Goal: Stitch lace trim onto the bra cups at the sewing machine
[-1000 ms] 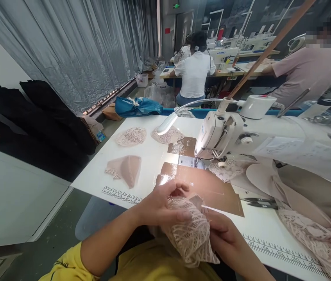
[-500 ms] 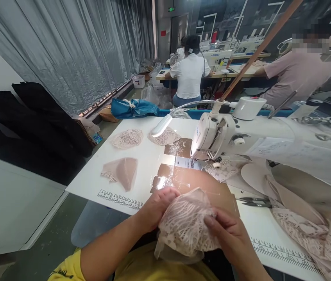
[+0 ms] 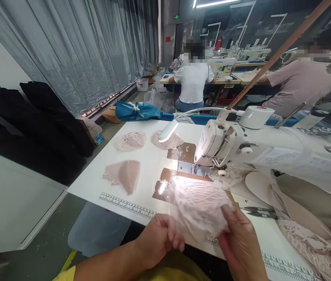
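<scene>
A pale pink lace bra cup (image 3: 202, 203) is held up over the front of the sewing table, its ribbed lace brightly lit and slightly blurred. My right hand (image 3: 240, 238) pinches its right edge, thumb on top. Just below its left side is my left hand (image 3: 163, 236), closed with curled fingers and a little blurred; whatever they may hold is hidden. Beyond the cup stands a white sewing machine (image 3: 229, 140), its needle area lit above a metal plate (image 3: 187, 168). Brown tape-covered sheets (image 3: 165, 187) lie around the plate.
Two lace cups (image 3: 131, 141) (image 3: 175, 141) and a beige cup piece (image 3: 127, 176) lie on the table's left. Black thread snips (image 3: 260, 212) and a heap of lace parts (image 3: 308, 234) are at right. A lamp (image 3: 168, 130) reaches over. Co-workers (image 3: 193, 84) sit beyond.
The lace cup has moved up and away from my body, toward the machine, with my right hand on it. My left hand has come off its upper left edge and dropped lower. The view has shifted slightly.
</scene>
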Motion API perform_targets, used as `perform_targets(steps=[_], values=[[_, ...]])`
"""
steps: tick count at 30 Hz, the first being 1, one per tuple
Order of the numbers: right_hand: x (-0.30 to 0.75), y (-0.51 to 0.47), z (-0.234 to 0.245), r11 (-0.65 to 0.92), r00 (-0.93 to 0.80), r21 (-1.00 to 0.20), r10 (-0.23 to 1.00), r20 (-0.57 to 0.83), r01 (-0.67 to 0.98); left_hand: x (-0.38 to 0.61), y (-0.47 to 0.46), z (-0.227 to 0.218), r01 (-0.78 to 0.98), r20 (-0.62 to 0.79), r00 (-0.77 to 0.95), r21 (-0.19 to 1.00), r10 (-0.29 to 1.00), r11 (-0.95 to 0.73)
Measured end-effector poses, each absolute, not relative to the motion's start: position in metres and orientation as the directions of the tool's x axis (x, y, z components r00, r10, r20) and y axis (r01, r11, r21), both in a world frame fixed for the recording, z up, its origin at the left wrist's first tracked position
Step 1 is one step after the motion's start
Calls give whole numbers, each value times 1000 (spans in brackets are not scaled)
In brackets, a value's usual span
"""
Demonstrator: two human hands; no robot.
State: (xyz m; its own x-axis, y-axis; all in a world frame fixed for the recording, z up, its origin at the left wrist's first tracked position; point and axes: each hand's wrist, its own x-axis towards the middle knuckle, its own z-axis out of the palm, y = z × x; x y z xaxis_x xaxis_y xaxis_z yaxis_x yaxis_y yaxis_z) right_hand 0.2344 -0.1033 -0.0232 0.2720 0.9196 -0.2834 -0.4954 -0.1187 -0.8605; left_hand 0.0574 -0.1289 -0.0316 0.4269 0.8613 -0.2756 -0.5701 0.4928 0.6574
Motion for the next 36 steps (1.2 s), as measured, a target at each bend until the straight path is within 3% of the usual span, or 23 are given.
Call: perform_targets(steps=[3,6,8,11,15,18,28,33,36], values=[[246,-104,-16,-209,162,-881,940,-302,-424,23,-122,-18,-268,-99,700,882,707,388],[240,-114,-8,-257,-138,-947,963,-233,-193,2,-107,5,-100,72,489,995,869,-26],[230,-119,-3,-155,-297,-987,945,-137,-38,2,-99,14,87,62,463,990,884,-115],[220,-119,0,-5,-385,-993,922,-52,122,11,-95,13,136,-18,591,988,806,-78],[222,-114,-3,52,-329,-985,944,-5,163,18,-100,7,207,43,654,950,755,-234],[223,-115,-7,6,-229,-992,973,-23,126,17,-102,10,243,72,689,914,721,-324],[216,-119,-17,-79,-150,-984,983,-103,160,24,-90,17,373,98,588,849,803,-376],[221,-118,-14,-102,-153,-978,980,-130,181,30,-85,11,224,-29,593,966,805,-131],[229,-113,-9,-131,-147,-988,979,-143,86,33,-83,6,143,-64,588,989,807,-25]])
